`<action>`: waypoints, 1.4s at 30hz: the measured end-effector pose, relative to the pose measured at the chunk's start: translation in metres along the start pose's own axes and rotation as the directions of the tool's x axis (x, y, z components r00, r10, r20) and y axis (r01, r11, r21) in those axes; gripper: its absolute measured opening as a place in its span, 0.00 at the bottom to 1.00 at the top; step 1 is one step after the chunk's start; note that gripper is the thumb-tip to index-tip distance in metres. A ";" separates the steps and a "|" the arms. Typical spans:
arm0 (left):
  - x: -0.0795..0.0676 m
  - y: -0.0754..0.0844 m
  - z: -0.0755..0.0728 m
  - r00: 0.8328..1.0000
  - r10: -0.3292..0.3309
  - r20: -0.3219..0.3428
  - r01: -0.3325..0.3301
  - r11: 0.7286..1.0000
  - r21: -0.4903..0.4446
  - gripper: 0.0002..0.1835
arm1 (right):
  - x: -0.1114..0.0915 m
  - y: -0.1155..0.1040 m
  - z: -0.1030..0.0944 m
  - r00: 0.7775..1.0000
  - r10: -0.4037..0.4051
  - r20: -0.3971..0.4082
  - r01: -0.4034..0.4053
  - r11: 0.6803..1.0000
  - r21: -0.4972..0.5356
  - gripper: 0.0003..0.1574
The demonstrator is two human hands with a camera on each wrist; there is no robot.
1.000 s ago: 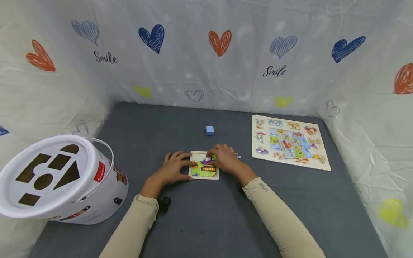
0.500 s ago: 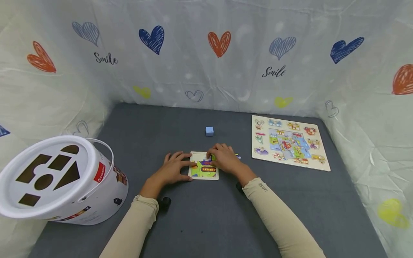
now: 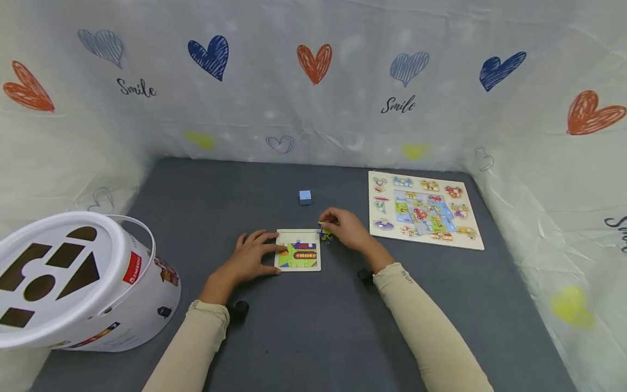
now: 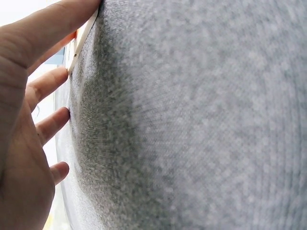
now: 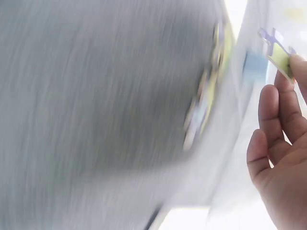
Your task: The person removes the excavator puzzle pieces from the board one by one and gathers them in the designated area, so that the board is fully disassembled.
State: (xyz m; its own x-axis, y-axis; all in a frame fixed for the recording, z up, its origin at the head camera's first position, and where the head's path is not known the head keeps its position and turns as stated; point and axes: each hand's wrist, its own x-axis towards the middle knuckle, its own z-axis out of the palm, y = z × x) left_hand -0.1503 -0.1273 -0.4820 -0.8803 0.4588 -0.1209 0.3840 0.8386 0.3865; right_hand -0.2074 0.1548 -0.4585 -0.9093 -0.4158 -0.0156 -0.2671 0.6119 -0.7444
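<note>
A small square puzzle tray with a pale rim lies in the middle of the table. Its lower part holds joined green pieces with a vehicle picture; its upper part is bare. My left hand rests at the tray's left side, fingers spread and touching its edge. In the left wrist view, the left fingers are extended beside the tray's edge. Just off the tray's upper right side, my right hand pinches a green-and-purple puzzle piece between thumb and fingers. Blurred loose pieces lie on the table in the right wrist view.
Behind the tray stands a blue cube. A larger picture board with overlapping picture cards on it lies at the right. On the left is a white bucket with shaped holes in its lid. A heart-printed curtain surrounds the table.
The right hand has lifted off the tray and moved to its right side, with a puzzle piece in its fingers. The left hand stays at the tray. The head view has shifted slightly.
</note>
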 end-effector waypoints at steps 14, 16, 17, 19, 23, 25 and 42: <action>-0.014 -0.012 -0.006 0.999 0.009 -0.038 -0.009 1.000 0.012 0.31 | -0.015 0.038 -0.035 0.995 0.097 0.009 -0.094 0.977 -0.193 0.08; -0.015 -0.012 -0.006 0.999 0.009 -0.038 -0.008 1.000 0.015 0.31 | -0.015 0.040 -0.033 0.995 0.102 -0.003 -0.100 0.965 -0.241 0.09; -0.015 -0.013 -0.006 0.999 0.007 -0.037 -0.007 1.000 0.016 0.31 | -0.014 0.040 -0.033 0.995 0.104 -0.009 -0.102 0.959 -0.264 0.09; -0.015 -0.013 -0.006 0.999 0.004 -0.035 -0.003 1.000 0.018 0.31 | -0.013 0.042 -0.032 0.995 0.099 -0.018 -0.100 0.948 -0.302 0.08; -0.017 -0.014 -0.005 1.000 -0.006 -0.031 0.007 1.000 0.014 0.31 | -0.011 0.044 -0.029 0.995 0.097 -0.027 -0.101 0.934 -0.343 0.08; -0.018 -0.013 -0.006 0.999 -0.011 -0.030 0.011 1.000 0.012 0.31 | -0.011 0.043 -0.028 0.995 0.097 -0.029 -0.101 0.931 -0.351 0.08; -0.004 -0.004 -0.001 1.000 0.017 -0.004 -0.017 1.000 0.015 0.32 | -0.015 0.013 -0.009 0.997 -0.025 -0.074 -0.002 0.941 -0.339 0.10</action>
State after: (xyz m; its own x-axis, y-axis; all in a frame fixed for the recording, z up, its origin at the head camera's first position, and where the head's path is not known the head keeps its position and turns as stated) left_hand -0.1487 -0.1324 -0.4816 -0.8747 0.4719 -0.1111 0.4029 0.8350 0.3747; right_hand -0.2000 0.1750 -0.4618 -0.9236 -0.3798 0.0523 -0.3577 0.8045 -0.4742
